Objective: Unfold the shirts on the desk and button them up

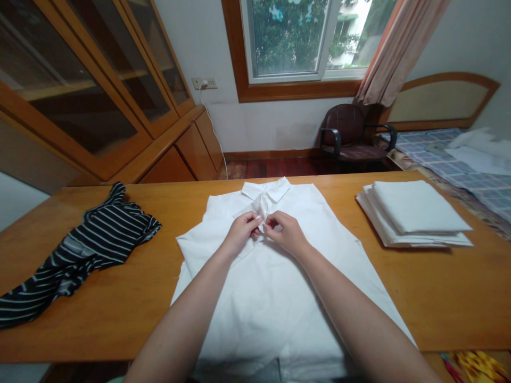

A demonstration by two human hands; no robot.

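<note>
Glass-door cabinet (pixel 104 80), upper left: shelves (pixel 59 91) visible, contents too dark to tell. White shirt (pixel 265 303) on desk (pixel 419 298), center to bottom of frame. Left hand (pixel 243 230) and right hand (pixel 287 231) both in narrow pinch on its front fabric, just below collar (pixel 280 188).

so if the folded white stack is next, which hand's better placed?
Likely the right hand: it's nearer the folded white stack; the left hand would have to cross it. Both have fingers on the white shirt, though.
</note>
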